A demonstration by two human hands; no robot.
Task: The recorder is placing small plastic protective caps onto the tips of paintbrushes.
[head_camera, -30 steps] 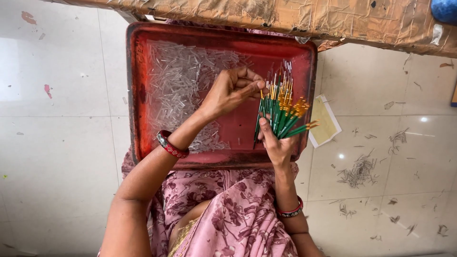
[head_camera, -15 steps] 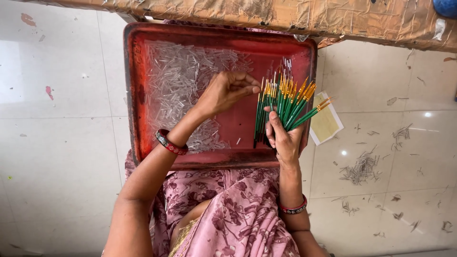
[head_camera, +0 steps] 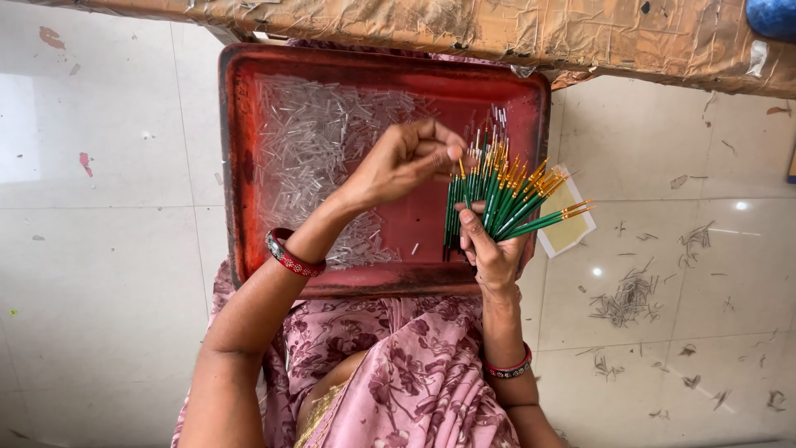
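Overhead, the head view shows a red metal tray resting on the lap of a person seated on a pale tiled floor. The right hand, at about four o'clock in the tray, is clenched around the lower ends of a fanned bundle of green-handled brushes, whose orange ferrules point toward one o'clock. The left hand, just beside the bundle at its ten o'clock, pinches thumb and forefinger together at one brush tip; whether a clear cap sits between them is too small to tell. A heap of clear plastic tubes fills the tray from nine to twelve o'clock. As a judgement, work is partway: many tubes remain loose, and a few brushes at one o'clock lie apart, their state unclear. A yellow-and-white card lies on the floor at three o'clock, partly hidden by the bundle. A taped brown board cuts off the top.
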